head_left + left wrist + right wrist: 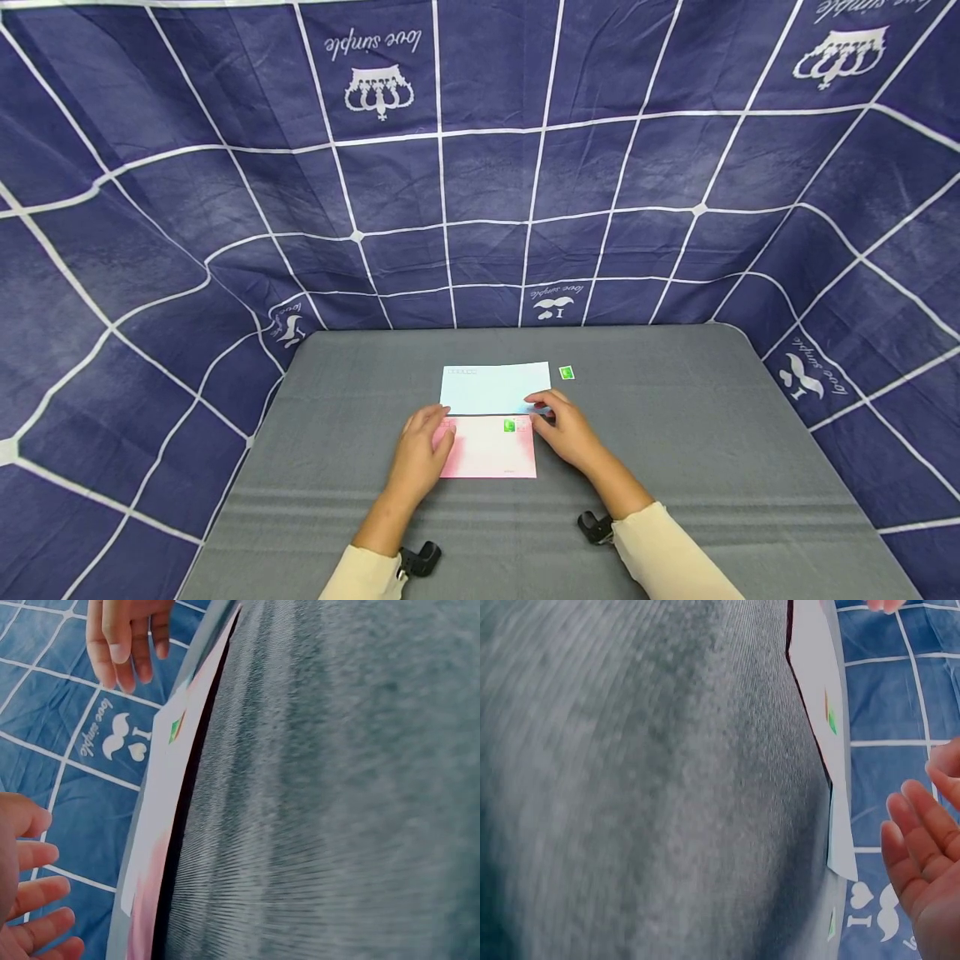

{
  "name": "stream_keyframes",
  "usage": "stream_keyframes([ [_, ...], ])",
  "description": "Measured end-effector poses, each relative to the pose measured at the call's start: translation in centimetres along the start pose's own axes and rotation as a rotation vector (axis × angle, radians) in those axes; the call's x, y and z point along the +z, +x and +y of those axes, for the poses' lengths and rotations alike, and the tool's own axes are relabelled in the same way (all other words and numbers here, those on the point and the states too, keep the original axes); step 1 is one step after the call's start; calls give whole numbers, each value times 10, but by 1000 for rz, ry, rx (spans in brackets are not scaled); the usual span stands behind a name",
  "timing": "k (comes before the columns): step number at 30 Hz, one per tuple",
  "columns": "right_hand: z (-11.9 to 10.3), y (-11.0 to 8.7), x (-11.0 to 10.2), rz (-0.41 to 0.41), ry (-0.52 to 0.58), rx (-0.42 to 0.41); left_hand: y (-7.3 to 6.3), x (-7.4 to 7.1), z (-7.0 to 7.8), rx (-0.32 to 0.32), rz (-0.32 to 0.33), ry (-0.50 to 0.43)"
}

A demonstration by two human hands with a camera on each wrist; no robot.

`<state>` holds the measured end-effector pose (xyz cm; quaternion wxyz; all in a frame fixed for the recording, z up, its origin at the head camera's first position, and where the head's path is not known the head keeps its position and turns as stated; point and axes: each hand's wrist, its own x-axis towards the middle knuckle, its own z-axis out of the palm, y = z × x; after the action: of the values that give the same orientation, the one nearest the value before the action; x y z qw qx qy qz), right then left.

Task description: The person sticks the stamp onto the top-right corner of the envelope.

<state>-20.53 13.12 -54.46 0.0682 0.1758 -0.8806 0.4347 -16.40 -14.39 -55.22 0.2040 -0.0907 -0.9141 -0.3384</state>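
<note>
A pink-and-white envelope [487,454] lies flat on the grey table, with a green stamp [509,425] at its upper right corner. Directly beyond it is a pale blue envelope [487,390], its lower edge along the pink one's top. My left hand [422,450] is over the pink envelope's left edge, fingers relaxed and nothing in them. On the other side, my right hand [567,429] overlaps the right ends of both envelopes in the head view. The right wrist view shows its fingers loosely bent with nothing held.
A loose green stamp [566,372] lies just right of the blue envelope. Grey cloth covers the table [315,450]. A dark blue curtain [487,183] with white grid lines surrounds its back and sides. Each wrist carries a black camera mount [595,527].
</note>
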Motion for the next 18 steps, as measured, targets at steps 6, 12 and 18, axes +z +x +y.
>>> stream_keyframes([
  [6,4,0,-7,30,-7,9,9,-1,-1,21,-22,3],
  [12,10,1,-13,78,-48,24,20,-2,-1,26,-72,37],
  [18,17,4,-20,115,-51,58,30,-1,0,28,-135,61],
])
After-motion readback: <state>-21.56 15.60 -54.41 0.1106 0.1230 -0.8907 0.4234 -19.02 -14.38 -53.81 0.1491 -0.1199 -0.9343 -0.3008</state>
